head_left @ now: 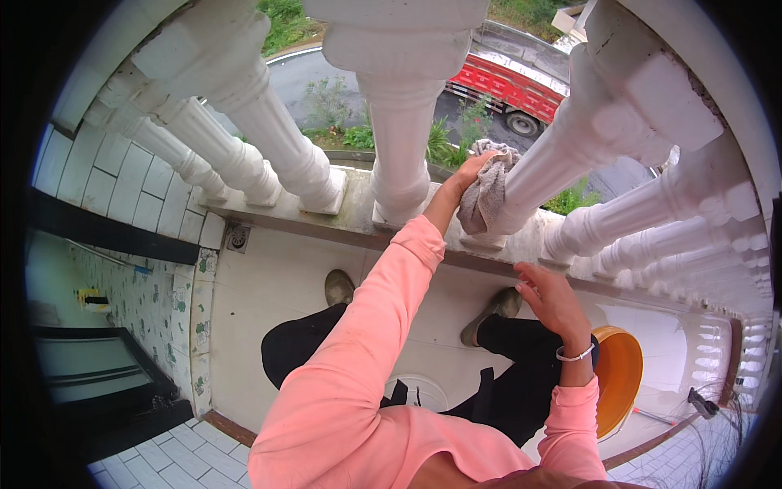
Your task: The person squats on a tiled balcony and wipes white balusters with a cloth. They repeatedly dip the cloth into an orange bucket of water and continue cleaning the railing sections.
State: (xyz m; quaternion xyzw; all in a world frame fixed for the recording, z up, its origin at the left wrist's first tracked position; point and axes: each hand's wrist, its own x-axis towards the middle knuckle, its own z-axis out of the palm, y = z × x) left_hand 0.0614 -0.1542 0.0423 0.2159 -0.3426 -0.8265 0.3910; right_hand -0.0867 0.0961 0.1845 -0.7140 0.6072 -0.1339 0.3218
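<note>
My left hand (475,170) grips a grey-brown cloth (482,205) against the lower shaft of a white baluster (540,168), right of the middle one. The cloth wraps over the front and left of the shaft and hangs down near its base. Part of my left hand's fingers is hidden by the cloth. My right hand (548,299), with a silver bangle on its wrist, is raised above my right knee, fingers slightly bent and apart, holding nothing. An orange bucket (620,379) stands beside my right leg.
More white balusters (400,122) stand on a stained ledge (354,223) to both sides. A floor drain (237,237) lies in the left corner. A white round stool (427,391) is partly visible under me. Wet tiles lie at right. Beyond the railing, a red truck (507,85) is on the road.
</note>
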